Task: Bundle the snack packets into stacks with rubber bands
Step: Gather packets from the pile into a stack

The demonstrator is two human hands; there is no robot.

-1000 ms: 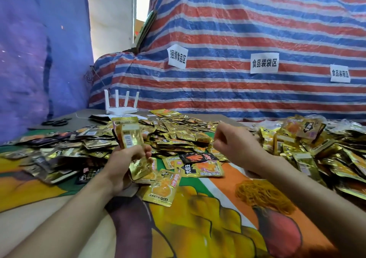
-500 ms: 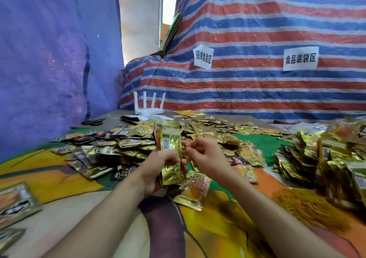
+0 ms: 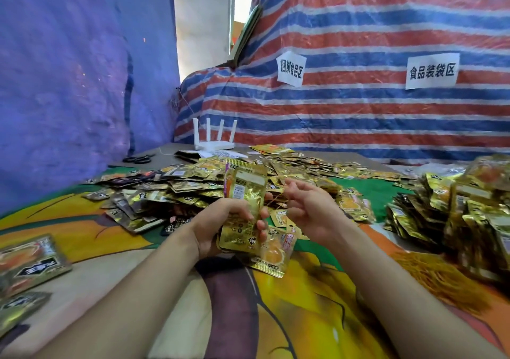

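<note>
- Beyond my hands, loose packets [image 3: 193, 187] cover the table [image 3: 303, 317]; bundled ones [image 3: 455, 209] are heaped off to my right, sorted from unsorted.
- Near my right forearm lie spare bands [image 3: 441, 278], within easy reach.
- My left hand [image 3: 220, 229] is clamped round an upright stack [image 3: 244, 207], keeping its edges flush.
- My right hand [image 3: 311, 212], fingers half curled, seems to stretch a band [image 3: 277, 196] toward the stack.

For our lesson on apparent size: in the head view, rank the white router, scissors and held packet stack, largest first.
1. held packet stack, though nearness inflates it
2. white router
3. scissors
</note>
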